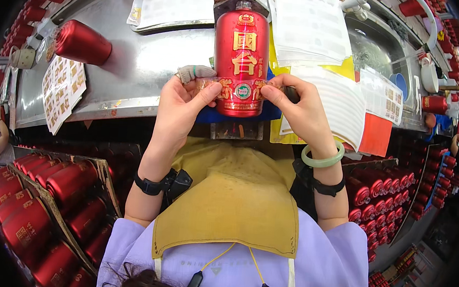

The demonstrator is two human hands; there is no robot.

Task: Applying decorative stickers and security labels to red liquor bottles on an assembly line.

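A glossy red bottle (242, 42) with gold characters lies in front of me on the table, neck pointing away. Across its lower part runs a thin clear decal (243, 91) with gold figures and a round green-and-white emblem. At the decal's left end, my left hand (187, 99) pinches with thumb and fingers against the bottle's side. Grey cloth with a green edge covers a finger or two of this hand. My right hand (297, 103) pinches the right end the same way, thumb on the front of the bottle. A green bangle circles my right wrist.
Another red bottle (83, 42) lies on the metal table (136, 90) to the left, by a sheet of gold decals (63, 91). White paper stacks (311, 26) lie behind and right. A metal sink (375, 44) is farther right. Racks of red bottles (69, 195) flank me.
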